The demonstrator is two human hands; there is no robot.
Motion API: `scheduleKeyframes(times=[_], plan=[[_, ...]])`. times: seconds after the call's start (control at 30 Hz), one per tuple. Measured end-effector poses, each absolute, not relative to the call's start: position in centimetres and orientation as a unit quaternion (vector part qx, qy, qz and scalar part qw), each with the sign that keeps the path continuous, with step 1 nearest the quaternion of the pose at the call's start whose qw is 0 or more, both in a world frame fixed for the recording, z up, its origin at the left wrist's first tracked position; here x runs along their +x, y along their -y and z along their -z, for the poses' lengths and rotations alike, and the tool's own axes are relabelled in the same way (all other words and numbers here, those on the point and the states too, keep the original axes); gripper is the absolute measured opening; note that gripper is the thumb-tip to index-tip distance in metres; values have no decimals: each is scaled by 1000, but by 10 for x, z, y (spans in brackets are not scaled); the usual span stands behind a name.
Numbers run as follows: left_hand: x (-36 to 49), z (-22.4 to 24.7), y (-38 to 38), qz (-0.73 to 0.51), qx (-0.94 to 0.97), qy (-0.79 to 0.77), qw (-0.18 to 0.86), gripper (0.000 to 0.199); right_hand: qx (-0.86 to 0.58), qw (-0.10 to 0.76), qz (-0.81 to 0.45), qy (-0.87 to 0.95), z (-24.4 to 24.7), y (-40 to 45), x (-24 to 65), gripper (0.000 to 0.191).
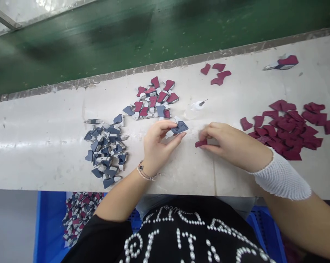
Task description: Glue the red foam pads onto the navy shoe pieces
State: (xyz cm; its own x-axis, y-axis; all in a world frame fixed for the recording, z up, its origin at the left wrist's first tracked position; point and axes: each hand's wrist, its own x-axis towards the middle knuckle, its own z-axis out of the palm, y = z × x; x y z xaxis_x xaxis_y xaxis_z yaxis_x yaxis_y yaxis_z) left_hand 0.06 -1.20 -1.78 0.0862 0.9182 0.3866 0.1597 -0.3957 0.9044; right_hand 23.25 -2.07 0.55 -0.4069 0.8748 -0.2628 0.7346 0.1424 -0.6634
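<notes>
Between the thumb and fingers of my left hand (159, 144) is a small blue-grey plastic part (180, 127) with a recess in its upper face and light grey ends. My right hand (225, 142) pinches a maroon curved piece (200, 143), a short gap to the right of the blue-grey part. A clear bottle (194, 109) with a thin dark needle tip lies just beyond both hands. Left of my left hand is a pile of blue-grey parts (106, 146). Farther back sits a group of parts, mostly with maroon faces (154, 98).
Loose maroon pieces (288, 126) are heaped at the right, with a few more maroon pieces (219, 68) at the back. One maroon-faced part (288, 62) lies at the back right. Below the table's front edge, a blue crate (46, 226) holds many parts. A green surface (154, 33) runs behind.
</notes>
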Motion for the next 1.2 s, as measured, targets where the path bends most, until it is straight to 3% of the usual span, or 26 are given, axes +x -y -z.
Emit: scheduleKeyframes(times=[0.27,0.67,0.9,1.2], plan=[[2,18,13,-529,626,-403,407,25,-513,71,-421,745,-15,28,227,22],[3,21,19,-501,678,-382,379,26,-502,230,-602,576,-50,30,228,32],[3,22,21,-496,677,-393,376,25,-518,226,-515,645,-52,23,218,24],[3,15,23,-494,702,-381,343,21,-540,242,-545,594,-51,20,212,33]])
